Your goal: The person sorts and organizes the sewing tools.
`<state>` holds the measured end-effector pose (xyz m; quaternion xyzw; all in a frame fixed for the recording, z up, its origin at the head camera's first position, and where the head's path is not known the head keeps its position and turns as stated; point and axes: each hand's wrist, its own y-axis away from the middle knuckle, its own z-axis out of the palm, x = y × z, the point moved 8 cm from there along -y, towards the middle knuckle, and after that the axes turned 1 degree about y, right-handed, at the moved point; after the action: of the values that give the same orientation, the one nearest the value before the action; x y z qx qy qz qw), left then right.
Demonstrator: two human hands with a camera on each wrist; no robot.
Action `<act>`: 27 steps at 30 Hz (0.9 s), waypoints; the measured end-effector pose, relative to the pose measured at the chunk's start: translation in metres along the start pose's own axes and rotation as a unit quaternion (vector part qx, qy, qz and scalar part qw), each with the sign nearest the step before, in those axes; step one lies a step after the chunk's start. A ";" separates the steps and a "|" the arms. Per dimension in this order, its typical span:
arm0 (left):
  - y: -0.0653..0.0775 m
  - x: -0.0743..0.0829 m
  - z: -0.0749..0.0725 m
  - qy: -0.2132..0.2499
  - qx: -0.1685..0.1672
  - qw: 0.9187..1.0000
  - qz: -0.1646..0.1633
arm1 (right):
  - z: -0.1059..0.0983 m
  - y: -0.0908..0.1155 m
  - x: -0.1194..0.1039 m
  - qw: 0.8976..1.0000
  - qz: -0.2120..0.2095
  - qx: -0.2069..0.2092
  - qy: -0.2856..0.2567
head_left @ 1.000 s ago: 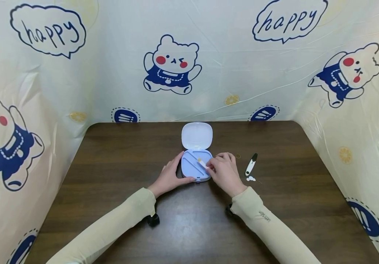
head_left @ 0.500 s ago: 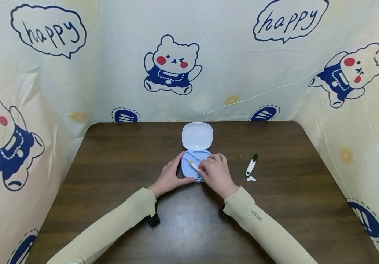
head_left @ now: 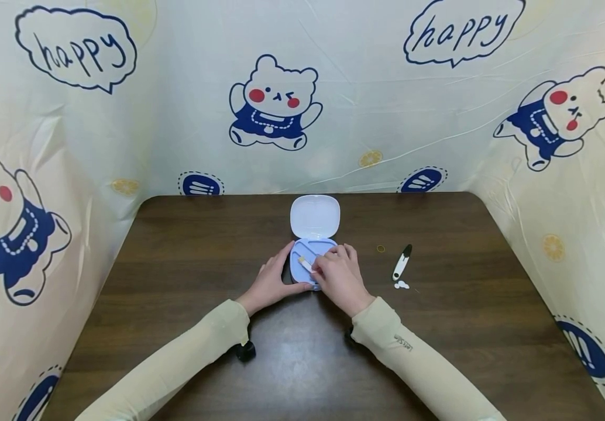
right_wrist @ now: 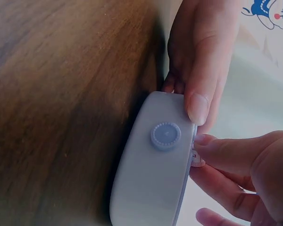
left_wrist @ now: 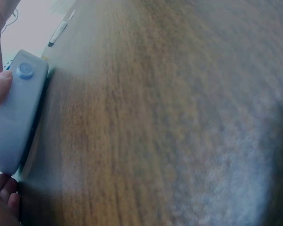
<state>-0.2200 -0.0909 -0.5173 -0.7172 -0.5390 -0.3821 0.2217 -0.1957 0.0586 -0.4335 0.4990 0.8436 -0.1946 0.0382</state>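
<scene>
A light blue sewing box [head_left: 297,275] lies on the table with its whitish lid [head_left: 315,216] raised at the back. Slanting dividers split its tray. My left hand [head_left: 272,279] holds the box at its left side, thumb along the front edge. Between the thumb and fingers of my right hand [head_left: 340,278] is a short white tape measure [head_left: 305,265] with a yellowish end, low over the tray. Its printed marks show in the right wrist view, beside the box's rim. A round ridged button catch [right_wrist: 166,135] sits on the box's front wall.
Right of the box lie black-and-white thread snips [head_left: 401,263], several small white buttons [head_left: 401,285] and a small yellowish ring [head_left: 381,248]. A thin needle-like line near the buttons is hardly visible. Patterned cloth [head_left: 355,117] hangs around the dark wooden table [head_left: 202,245].
My right hand has moved left over the tray with the tape measure, from the right side toward the middle-left. My left hand and the box have stayed where they were.
</scene>
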 end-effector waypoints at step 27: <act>-0.001 0.001 0.001 -0.010 -0.004 1.000 0.004 | 0.004 0.003 0.003 1.000 0.012 0.010 0.020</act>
<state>-0.2203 -0.0895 -0.5170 -0.7242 -0.5366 -0.3760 0.2148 -0.1950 0.0607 -0.4388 0.5129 0.8364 -0.1924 0.0191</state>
